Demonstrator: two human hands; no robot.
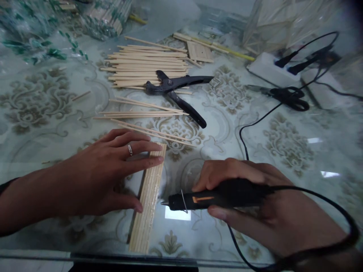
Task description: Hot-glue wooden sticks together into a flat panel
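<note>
A narrow panel of pale wooden sticks (146, 211) laid side by side rests on the table, with a shiny, glue-like line along its right part. My left hand (113, 170), wearing a ring, is spread over its upper left side. Index and middle fingertips touch the panel near the far end, and the thumb tip lies at its left edge. In my right hand (249, 211) is a black hot glue gun (224, 194) with an orange mark. Its metal nozzle points left, just right of the panel and apart from it.
Beyond the panel lie loose thin sticks (147, 113) and a stack of sticks (147, 62), with black cutters (176, 87) on top. Scissors (278, 94), a white power strip (272, 70) and black cords are at right. Plastic-wrapped bundles (106, 17) lie at back left.
</note>
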